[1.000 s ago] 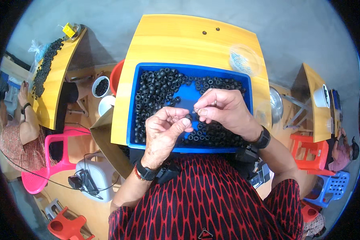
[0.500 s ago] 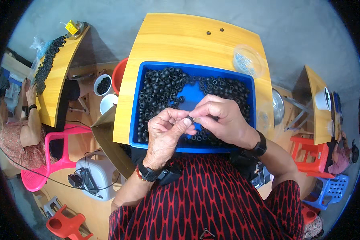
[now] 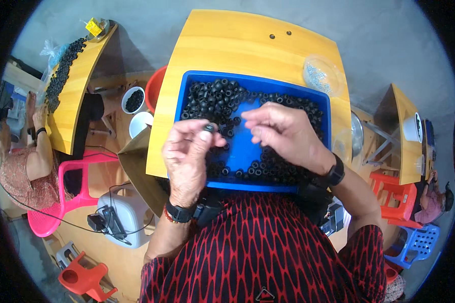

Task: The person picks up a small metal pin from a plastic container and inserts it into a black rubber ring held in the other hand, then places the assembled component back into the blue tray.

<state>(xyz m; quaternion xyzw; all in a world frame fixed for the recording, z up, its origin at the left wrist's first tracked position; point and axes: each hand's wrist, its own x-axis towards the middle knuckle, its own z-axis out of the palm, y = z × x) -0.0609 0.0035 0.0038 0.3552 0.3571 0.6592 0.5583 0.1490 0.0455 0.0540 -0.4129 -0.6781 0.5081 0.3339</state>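
A blue tray (image 3: pixel 247 151) sits on the yellow table (image 3: pixel 247 45) and holds several small black rubber rings (image 3: pixel 212 98). My left hand (image 3: pixel 187 156) hovers over the tray's near left corner and pinches one black ring (image 3: pixel 209 128) between thumb and fingertips. My right hand (image 3: pixel 288 134) is over the middle of the tray, its fingers loosely spread and pointing left, a short way from the left hand. I see nothing in it.
A clear plastic bowl (image 3: pixel 322 76) of small pale parts stands on the table's far right. A red bucket (image 3: pixel 155 88) and two white bowls (image 3: pixel 134 99) are on the left. Another person (image 3: pixel 20 161) sits at a second yellow table (image 3: pixel 73 81) on a pink chair (image 3: pixel 60 197).
My hands were pressed together over the tray, working on a ring. Now they have come apart: the left keeps the ring, the right has lifted away to the right.
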